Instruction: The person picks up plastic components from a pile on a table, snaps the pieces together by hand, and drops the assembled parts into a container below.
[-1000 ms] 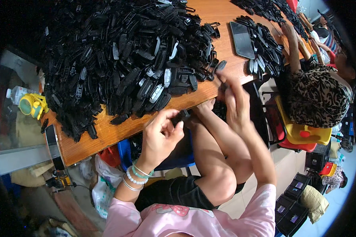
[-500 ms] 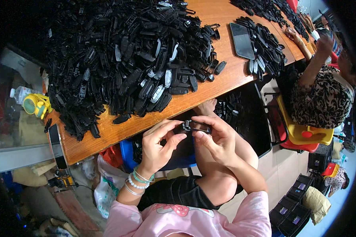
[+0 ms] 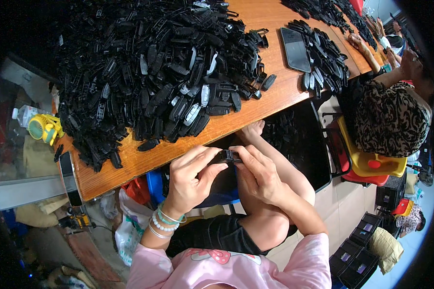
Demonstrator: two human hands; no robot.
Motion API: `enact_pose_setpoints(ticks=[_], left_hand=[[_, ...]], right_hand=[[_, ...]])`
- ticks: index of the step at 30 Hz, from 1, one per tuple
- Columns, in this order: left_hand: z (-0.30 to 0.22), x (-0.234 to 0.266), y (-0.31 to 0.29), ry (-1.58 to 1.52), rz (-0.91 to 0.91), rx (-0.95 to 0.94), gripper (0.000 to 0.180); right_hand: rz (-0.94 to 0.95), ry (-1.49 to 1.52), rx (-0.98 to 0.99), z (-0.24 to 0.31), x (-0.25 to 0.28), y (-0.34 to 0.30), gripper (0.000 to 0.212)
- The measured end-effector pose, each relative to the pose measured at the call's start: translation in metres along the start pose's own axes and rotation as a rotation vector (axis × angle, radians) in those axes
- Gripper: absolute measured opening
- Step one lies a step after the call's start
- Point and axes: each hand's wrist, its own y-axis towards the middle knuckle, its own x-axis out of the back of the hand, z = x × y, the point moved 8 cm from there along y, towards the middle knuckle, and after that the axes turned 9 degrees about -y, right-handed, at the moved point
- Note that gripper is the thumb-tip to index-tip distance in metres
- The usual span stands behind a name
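A small black plastic clip-like part (image 3: 225, 156) is held in front of me between both hands, just off the table's near edge. My left hand (image 3: 189, 179), with bracelets at the wrist, pinches its left end between thumb and fingers. On the other end, my right hand (image 3: 261, 176) has its fingertips closed, and they cover much of that side. Beyond my hands a big heap of similar black plastic parts (image 3: 144, 72), a few with grey or silvery faces, is spread over the wooden table (image 3: 246, 111).
A phone (image 3: 295, 49) lies by a smaller pile of black parts (image 3: 325, 62). Another phone (image 3: 70, 178) and a yellow-green fan (image 3: 44, 128) are at the left. Below are a blue bin (image 3: 155, 188) and a black tray (image 3: 306, 144). A person sits right on a yellow chair (image 3: 378, 164).
My right hand has shifted left and curled over the part's right end, hiding the open frame that showed there. My left hand is nearly still. The person at the right has moved an arm.
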Motion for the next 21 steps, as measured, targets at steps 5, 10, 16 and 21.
enact_pose_setpoints(ticks=[5,10,16,21], left_hand=[[0.0,-0.006,0.001,0.059,0.022,0.019,0.022],[0.021,-0.019,-0.003,-0.145,-0.025,0.167,0.027],[0.046,-0.028,-0.013,-0.717,0.04,0.409,0.029],[0.045,-0.034,-0.01,-0.693,0.089,0.42,0.028]], right_hand=[[-0.025,-0.118,0.029,-0.002,-0.004,-0.005,0.049],[-0.134,-0.124,-0.001,0.005,0.001,-0.001,0.044],[-0.151,0.472,-0.279,-0.031,0.0,-0.011,0.025],[-0.09,0.499,-0.393,-0.038,0.003,-0.014,0.018]])
